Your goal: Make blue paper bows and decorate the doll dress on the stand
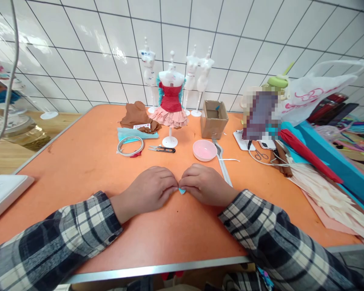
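Note:
A small piece of light blue paper or cloth (182, 190) pokes out between my fingertips, low over the orange table (157, 238). My left hand (148, 190) pinches it from one side, fingers closed. From the other side my right hand (204, 186) pinches it too, and the fingertips of both hands meet. Most of the piece is hidden by my fingers. Beyond my hands lie black thread snips (162, 149) and a pink bowl (204, 150). Behind them a small dress form wears a red bodice and pink ruffled skirt (170, 115).
A tape roll (130, 146) lies at left near folded brown cloth (136, 115). A cardboard box (214, 119) stands at the back, with white dress forms (204, 72) by the wall. Scissors (261, 155), cables and cream fabric strips (330, 194) crowd the right. A white device (9, 192) sits far left.

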Motion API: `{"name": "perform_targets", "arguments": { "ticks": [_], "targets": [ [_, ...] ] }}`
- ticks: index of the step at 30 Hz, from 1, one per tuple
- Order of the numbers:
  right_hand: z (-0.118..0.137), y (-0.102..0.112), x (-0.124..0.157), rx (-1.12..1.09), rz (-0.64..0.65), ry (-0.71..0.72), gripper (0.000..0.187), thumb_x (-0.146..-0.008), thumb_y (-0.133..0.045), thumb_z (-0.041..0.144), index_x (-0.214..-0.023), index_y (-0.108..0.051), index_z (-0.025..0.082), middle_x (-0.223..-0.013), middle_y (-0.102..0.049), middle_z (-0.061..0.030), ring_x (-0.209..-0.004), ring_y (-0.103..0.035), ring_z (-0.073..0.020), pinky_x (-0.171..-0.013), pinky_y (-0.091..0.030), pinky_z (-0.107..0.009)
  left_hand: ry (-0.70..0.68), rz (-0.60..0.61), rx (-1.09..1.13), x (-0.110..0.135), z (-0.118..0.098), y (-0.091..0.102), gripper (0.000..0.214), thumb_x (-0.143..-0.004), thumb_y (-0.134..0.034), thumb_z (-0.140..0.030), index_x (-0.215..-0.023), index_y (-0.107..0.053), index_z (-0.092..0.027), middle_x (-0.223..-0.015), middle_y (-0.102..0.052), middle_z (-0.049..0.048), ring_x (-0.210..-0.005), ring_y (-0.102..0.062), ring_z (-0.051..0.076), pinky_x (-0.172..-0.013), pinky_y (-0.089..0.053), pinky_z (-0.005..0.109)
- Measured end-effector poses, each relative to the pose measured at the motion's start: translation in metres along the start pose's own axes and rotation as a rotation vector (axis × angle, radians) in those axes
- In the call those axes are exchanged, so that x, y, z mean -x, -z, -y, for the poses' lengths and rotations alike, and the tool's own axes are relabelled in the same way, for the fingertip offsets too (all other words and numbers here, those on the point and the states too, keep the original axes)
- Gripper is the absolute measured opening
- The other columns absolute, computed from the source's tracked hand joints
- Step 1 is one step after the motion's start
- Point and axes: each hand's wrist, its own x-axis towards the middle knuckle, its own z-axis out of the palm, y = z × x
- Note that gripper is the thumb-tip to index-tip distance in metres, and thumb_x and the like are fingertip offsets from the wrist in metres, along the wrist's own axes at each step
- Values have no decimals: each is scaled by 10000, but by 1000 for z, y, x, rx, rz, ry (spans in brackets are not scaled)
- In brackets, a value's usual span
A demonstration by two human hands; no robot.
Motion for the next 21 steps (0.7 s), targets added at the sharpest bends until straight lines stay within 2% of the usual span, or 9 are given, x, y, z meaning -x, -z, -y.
{"name": "perform_targets", "arguments": {
  "ticks": [2,5,7,10,14,18,21],
  "targets": [
    [2,2,0,11,-33,-19,165,-901,-527,182,-903,-692,199,-886,-684,-46,-842,-571,-182,-729,-429,-296,110,-23,49,-1,1,-1,190,-894,-483,-209,-868,-669,-181,-855,-691,41,-822,-620,196,-762,-461,330],
    [7,2,-1,-44,-193,-113,138,-889,-548,230,-949,-662,179,-921,-677,-65,-872,-583,-193,-787,-452,-323,253,-79,142,-2,3,-3,159,-872,-522,-224,-858,-676,-188,-852,-698,30,-809,-624,185,-735,-462,307],
    [9,0,-2,-128,-279,-205,184,-856,-595,258,-1007,-639,164,-969,-668,-78,-901,-591,-196,-805,-468,-329,310,-101,204,-3,5,-4,149,-862,-539,-235,-847,-681,-190,-849,-703,22,-798,-628,176,-727,-462,296],
    [10,-6,-5,-248,-221,-340,268,-815,-656,302,-1044,-639,162,-962,-672,-69,-875,-610,-186,-730,-487,-296,345,-117,269,-4,4,-5,147,-853,-552,-242,-839,-691,-195,-852,-711,17,-802,-633,171,-738,-459,291],
    [9,-13,-8,-341,-159,-458,88,-810,-659,233,-878,-689,186,-799,-682,-12,-723,-606,-134,-636,-462,-243,355,-135,300,-3,-1,-5,154,-849,-560,-255,-843,-704,-199,-863,-717,21,-815,-633,174,-757,-453,292],
    [6,-14,-8,-420,-168,-463,55,-813,-658,169,-832,-707,184,-775,-688,-2,-684,-604,-110,-600,-456,-210,394,-125,406,-4,-2,-4,173,-842,-566,-278,-839,-716,-193,-861,-719,27,-811,-633,177,-760,-452,292],
    [4,-12,-7,-360,-207,-365,70,-844,-649,187,-837,-718,191,-778,-689,-13,-697,-613,-116,-610,-462,-218,488,-95,622,-7,0,-5,209,-819,-589,-332,-810,-717,-168,-836,-720,43,-786,-629,184,-740,-459,294]
  ]
}}
